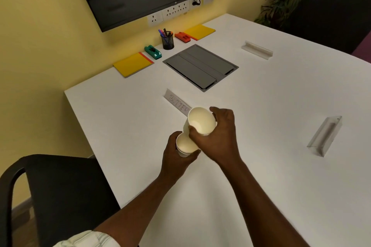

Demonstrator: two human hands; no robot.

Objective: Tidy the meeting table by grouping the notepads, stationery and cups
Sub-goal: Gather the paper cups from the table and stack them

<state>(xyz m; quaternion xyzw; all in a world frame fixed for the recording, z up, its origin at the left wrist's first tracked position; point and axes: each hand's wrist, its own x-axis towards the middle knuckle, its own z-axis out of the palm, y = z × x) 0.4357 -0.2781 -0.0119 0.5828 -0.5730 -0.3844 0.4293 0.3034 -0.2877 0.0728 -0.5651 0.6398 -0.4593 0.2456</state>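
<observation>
My left hand (173,158) grips a white paper cup (185,146) near the table's left side, mouth facing up toward me. My right hand (218,136) holds a second white paper cup (201,119), tilted, its base against the lower cup's rim. Along the far edge by the wall lie a yellow notepad (132,64) with a red strip, a green stapler (153,51), a black mesh pen holder (167,41) with several pens, a red stapler (182,36) and another yellow notepad (200,31).
The white table (271,96) has a grey cable hatch (200,67) in its middle. A paper name card (177,103) lies just beyond my hands. Clear acrylic name stands sit at the right (325,135) and far right (257,49). Black chairs (60,192) stand at the left and far right.
</observation>
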